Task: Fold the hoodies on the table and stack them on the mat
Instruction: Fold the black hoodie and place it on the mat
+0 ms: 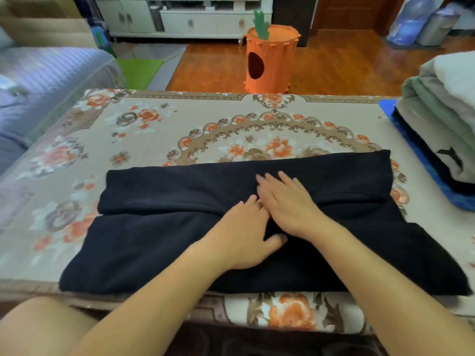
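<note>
Head view: flat open left hand [244, 235] and right hand [288, 201] press navy hoodie [154, 240]; folded stack [442, 129] on blue mat [388, 106]

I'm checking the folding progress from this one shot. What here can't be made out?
- Head view: the dark hoodie shows no hood or sleeves; its own folds hide them.
- The stack of folded clothes and blue mat are cut off by the right edge, so no count.
- The left hand and right hand cover the centre fold.
</note>
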A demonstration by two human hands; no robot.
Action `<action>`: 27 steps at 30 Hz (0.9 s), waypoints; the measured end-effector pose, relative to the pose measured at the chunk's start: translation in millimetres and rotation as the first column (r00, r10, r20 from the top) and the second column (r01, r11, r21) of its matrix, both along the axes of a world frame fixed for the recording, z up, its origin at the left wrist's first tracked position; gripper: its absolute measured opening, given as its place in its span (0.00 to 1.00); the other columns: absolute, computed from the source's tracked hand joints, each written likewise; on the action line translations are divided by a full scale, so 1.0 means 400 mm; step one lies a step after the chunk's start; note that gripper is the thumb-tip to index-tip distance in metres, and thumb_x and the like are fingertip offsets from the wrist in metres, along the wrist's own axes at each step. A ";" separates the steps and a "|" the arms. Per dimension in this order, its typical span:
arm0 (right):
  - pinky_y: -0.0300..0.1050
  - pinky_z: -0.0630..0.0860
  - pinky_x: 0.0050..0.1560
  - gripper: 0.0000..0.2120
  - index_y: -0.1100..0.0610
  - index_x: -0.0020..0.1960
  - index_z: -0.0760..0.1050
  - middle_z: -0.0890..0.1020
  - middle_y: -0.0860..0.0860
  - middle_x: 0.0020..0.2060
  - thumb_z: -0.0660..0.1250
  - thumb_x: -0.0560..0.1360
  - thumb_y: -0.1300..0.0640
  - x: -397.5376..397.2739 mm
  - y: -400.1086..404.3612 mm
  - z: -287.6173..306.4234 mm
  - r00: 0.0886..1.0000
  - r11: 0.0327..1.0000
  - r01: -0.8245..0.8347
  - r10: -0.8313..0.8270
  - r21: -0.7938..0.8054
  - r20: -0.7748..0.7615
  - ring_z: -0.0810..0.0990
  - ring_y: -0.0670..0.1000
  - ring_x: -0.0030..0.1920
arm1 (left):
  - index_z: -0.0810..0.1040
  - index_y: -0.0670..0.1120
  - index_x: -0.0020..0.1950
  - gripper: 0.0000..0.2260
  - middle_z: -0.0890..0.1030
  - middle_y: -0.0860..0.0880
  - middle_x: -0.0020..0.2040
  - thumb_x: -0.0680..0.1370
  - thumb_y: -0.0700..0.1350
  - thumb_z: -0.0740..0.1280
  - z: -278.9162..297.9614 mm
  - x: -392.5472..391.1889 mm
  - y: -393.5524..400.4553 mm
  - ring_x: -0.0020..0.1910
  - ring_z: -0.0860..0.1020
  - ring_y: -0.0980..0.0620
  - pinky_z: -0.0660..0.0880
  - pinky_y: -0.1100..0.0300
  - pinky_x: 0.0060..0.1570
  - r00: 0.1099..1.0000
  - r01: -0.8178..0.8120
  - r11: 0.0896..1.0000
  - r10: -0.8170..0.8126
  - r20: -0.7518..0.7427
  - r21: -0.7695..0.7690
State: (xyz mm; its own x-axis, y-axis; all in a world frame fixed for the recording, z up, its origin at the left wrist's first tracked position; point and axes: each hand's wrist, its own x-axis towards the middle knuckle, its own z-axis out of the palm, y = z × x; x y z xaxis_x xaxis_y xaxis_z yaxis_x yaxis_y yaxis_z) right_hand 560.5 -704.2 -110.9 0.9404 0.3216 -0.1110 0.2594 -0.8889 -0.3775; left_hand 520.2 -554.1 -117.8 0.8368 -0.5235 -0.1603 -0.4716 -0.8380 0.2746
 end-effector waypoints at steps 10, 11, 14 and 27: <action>0.53 0.45 0.80 0.34 0.43 0.80 0.55 0.54 0.47 0.81 0.35 0.78 0.36 -0.027 -0.015 -0.057 0.994 0.975 0.052 -0.031 -0.215 0.100 0.47 0.52 0.81 | 0.41 0.63 0.82 0.32 0.41 0.54 0.83 0.78 0.70 0.37 -0.071 -0.037 0.482 0.81 0.37 0.47 0.41 0.43 0.79 0.862 -0.487 0.816 0.506 0.024 0.311; 0.53 0.44 0.80 0.34 0.43 0.80 0.55 0.53 0.47 0.81 0.35 0.78 0.35 -0.029 -0.016 -0.054 0.996 0.977 0.049 -0.031 -0.208 0.089 0.46 0.52 0.81 | 0.42 0.63 0.82 0.31 0.41 0.55 0.83 0.80 0.70 0.41 -0.066 -0.031 0.486 0.81 0.37 0.47 0.42 0.44 0.80 0.868 -0.475 0.831 0.497 -0.002 0.291; 0.53 0.42 0.80 0.37 0.41 0.81 0.52 0.51 0.45 0.81 0.39 0.76 0.28 -0.030 -0.029 -0.047 0.997 0.973 -0.010 0.026 -0.233 0.067 0.43 0.52 0.81 | 0.54 0.63 0.81 0.27 0.54 0.54 0.83 0.83 0.65 0.52 -0.031 0.009 0.531 0.81 0.51 0.45 0.54 0.44 0.78 0.909 -0.410 0.875 0.415 0.036 0.259; 0.57 0.45 0.80 0.26 0.35 0.77 0.54 0.56 0.39 0.79 0.59 0.82 0.45 -0.009 -0.087 -0.012 0.971 0.939 -0.229 0.239 -0.255 0.007 0.48 0.50 0.80 | 0.85 0.47 0.59 0.17 0.85 0.50 0.57 0.78 0.44 0.59 -0.054 -0.076 0.584 0.61 0.82 0.47 0.79 0.48 0.59 0.873 -0.290 0.957 0.257 0.415 0.016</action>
